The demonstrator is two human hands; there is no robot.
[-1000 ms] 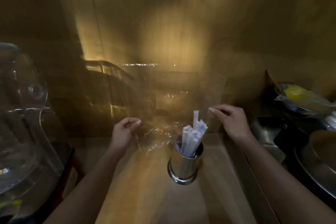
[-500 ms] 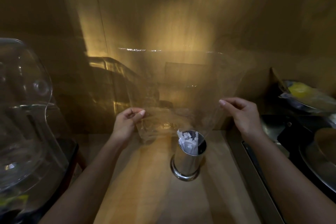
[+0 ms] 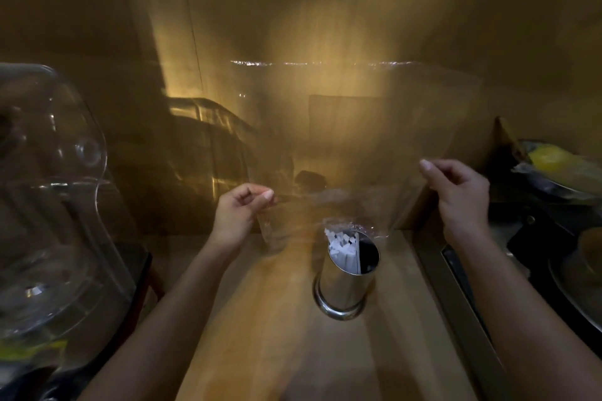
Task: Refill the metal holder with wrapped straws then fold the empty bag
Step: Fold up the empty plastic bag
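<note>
A shiny metal holder (image 3: 343, 283) stands upright on the wooden counter (image 3: 267, 335), with white wrapped straws (image 3: 342, 246) packed in its left half. Above and behind it hangs a clear plastic bag (image 3: 351, 127), stretched wide and upright, its glinting top edge far up and its lower edge just over the holder's rim. My left hand (image 3: 239, 215) pinches the bag's lower left corner. My right hand (image 3: 459, 195) pinches its right edge, higher up. The bag looks empty.
A big clear plastic dome (image 3: 49, 205) fills the left side. At the right, past a metal rail (image 3: 462, 296), a dark sunken area holds metal bowls (image 3: 576, 280) and a dish with something yellow (image 3: 550, 158). A wooden wall stands close behind.
Both hands have spread apart and lifted the bag, pulling it wide and flat above the holder. The straws, which stuck out high a second ago, now sit down inside the holder.
</note>
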